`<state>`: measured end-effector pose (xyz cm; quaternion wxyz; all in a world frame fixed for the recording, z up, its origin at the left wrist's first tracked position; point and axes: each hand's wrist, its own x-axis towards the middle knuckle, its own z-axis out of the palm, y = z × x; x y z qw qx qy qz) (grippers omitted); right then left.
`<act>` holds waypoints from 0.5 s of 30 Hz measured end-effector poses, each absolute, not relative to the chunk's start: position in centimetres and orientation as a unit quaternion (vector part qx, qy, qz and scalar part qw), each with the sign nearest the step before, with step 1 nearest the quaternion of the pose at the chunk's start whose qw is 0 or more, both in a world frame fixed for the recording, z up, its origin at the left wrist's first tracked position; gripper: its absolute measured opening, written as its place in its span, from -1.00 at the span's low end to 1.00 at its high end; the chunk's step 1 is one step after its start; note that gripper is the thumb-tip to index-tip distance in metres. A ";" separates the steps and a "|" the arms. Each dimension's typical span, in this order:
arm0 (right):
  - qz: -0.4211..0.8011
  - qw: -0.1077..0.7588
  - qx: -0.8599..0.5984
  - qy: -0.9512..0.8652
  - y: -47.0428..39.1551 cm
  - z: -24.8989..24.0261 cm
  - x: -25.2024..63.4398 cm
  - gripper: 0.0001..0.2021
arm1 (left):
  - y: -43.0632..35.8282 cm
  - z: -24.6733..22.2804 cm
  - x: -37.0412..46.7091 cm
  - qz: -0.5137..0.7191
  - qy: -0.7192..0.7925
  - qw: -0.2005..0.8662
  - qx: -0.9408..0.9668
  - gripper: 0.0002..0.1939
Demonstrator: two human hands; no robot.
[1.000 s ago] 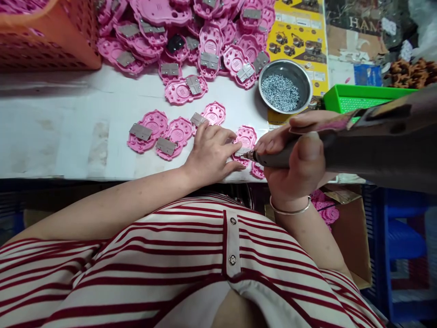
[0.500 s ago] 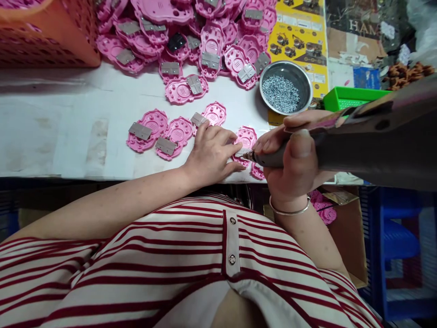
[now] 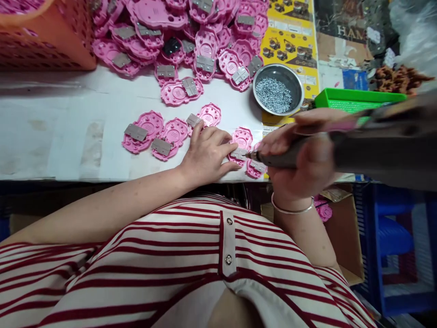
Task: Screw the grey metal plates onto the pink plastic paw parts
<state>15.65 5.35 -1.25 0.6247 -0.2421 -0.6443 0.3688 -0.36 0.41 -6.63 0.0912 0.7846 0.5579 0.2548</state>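
Note:
My right hand (image 3: 300, 157) is wrapped around a dark electric screwdriver (image 3: 283, 157), blurred by motion. Its tip points left, by the metal plate on a pink plastic shell (image 3: 242, 136). Thumb and index finger of my left hand (image 3: 211, 150) hold this shell at its left edge, the other fingers spread over the table. A second pink shell (image 3: 256, 167) with a metal plate lies under the screwdriver's tip end. Left of my left hand are more pink shells with plates: one (image 3: 150, 123) farthest left, one (image 3: 175, 130) beside it, and one (image 3: 210, 114) partly behind my fingers.
A metal bowl (image 3: 298, 86) of small screws stands beyond my right hand. Pink shells (image 3: 206, 41) are heaped at the back, beside an orange basket (image 3: 68, 41). A green tray (image 3: 368, 95) is at the right; a cardboard box (image 3: 344, 237) sits below the table edge.
The screwdriver and my right hand have moved slightly right and back from the shell, uncovering more of its plate and the shell beside it. My left hand stays on the shell.

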 end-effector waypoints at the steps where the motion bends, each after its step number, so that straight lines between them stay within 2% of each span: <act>1: 0.364 0.659 -0.203 -0.626 5.3 -0.5 16.3 -0.74 | 0.3 -6.7 -0.4 0.261 0.557 0.092 0.783 -0.65; 3: 0.335 0.717 -0.172 -0.587 5.7 0.6 17.7 -0.82 | 0.2 -6.8 -0.5 0.272 0.554 0.095 0.781 -0.65; 6: 0.251 0.758 -0.209 -0.564 6.5 1.1 20.1 -0.83 | -0.1 -6.9 -0.7 0.274 0.550 0.095 0.783 -0.66; 15: 0.156 0.767 -0.296 -0.548 7.7 -0.8 22.1 -0.82 | -0.7 -6.6 -0.8 0.272 0.549 0.076 0.787 -0.69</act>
